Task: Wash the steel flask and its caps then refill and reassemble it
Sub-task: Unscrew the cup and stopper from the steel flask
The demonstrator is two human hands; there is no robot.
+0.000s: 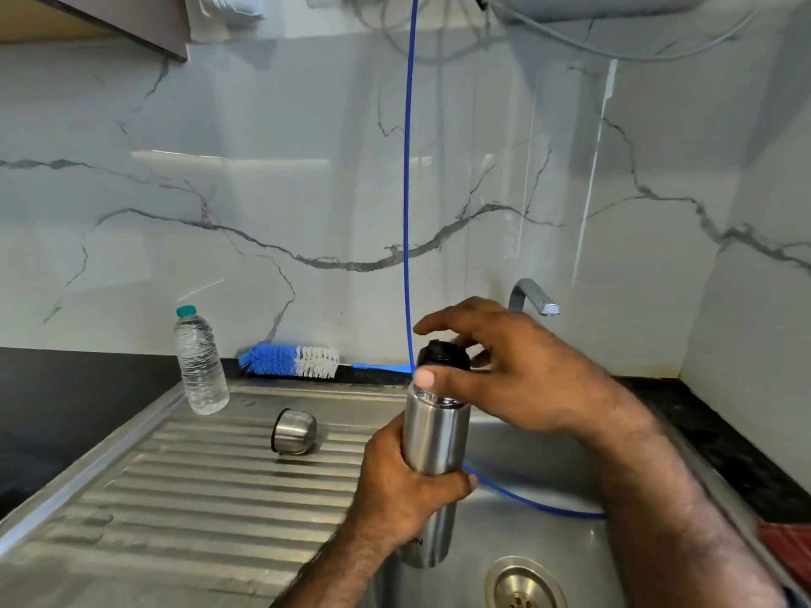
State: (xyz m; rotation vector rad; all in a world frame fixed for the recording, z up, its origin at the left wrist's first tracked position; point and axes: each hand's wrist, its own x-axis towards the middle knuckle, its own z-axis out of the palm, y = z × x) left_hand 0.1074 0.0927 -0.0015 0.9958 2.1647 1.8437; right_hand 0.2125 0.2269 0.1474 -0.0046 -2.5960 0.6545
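Over the sink basin I hold the steel flask [434, 436] upright. My left hand [403, 489] grips its body around the middle. A black inner cap [443, 354] sits on the flask's neck, and my right hand [504, 370] holds it from the right, thumb on the front rim and fingers arched over the top. The steel outer cap [295, 431] lies on its side on the ribbed drainboard [175, 484], left of the flask.
A clear water bottle with a green lid [199, 359] stands at the drainboard's back left. A blue and white bottle brush [289, 361] lies along the wall. A blue hose [407, 190] hangs into the sink [526, 467]. The tap [533, 297] juts out behind my right hand. The drain [524, 585] is below.
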